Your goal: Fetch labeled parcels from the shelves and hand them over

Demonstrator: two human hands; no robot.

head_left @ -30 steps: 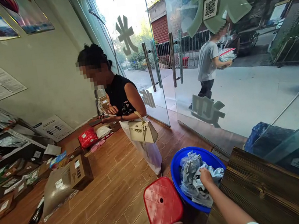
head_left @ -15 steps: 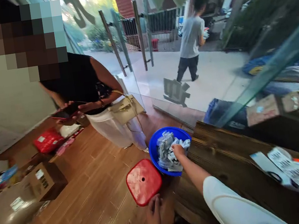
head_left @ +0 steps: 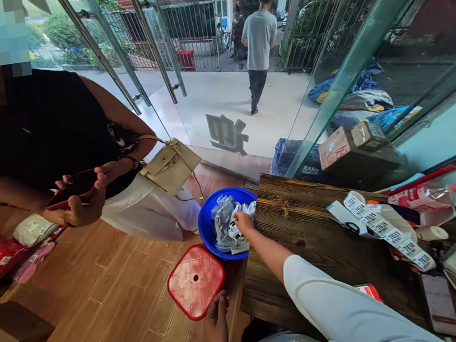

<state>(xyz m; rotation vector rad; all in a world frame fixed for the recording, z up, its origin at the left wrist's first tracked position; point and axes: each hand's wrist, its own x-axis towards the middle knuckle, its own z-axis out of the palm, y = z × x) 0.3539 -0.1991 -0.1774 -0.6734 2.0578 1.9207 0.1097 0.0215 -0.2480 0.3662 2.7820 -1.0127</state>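
Observation:
My right hand (head_left: 243, 222) reaches into a blue basin (head_left: 203, 222) and is closed on crumpled grey-white plastic bags (head_left: 225, 222) heaped inside. The sleeve and forearm cross over the dark wooden table. Low in the view, my left hand (head_left: 216, 312) hangs beside the near right edge of a red plastic stool (head_left: 187, 287) with a hole in its seat. Its fingers are loosely bent with nothing visible in them; I cannot tell whether they touch the stool.
A person (head_left: 57, 133) with a phone and a cream handbag (head_left: 170, 165) stands beyond the stool. The wooden table (head_left: 291, 227) holds a strip of number labels (head_left: 382, 228), scissors and a phone (head_left: 440, 302). Parcels lie at left. Glass doors stand ahead, with someone walking outside.
The view has swung right and down, bringing more of the table into sight. My right hand stays on the plastic bags, and my left stays beside the stool. The person outside has walked farther away.

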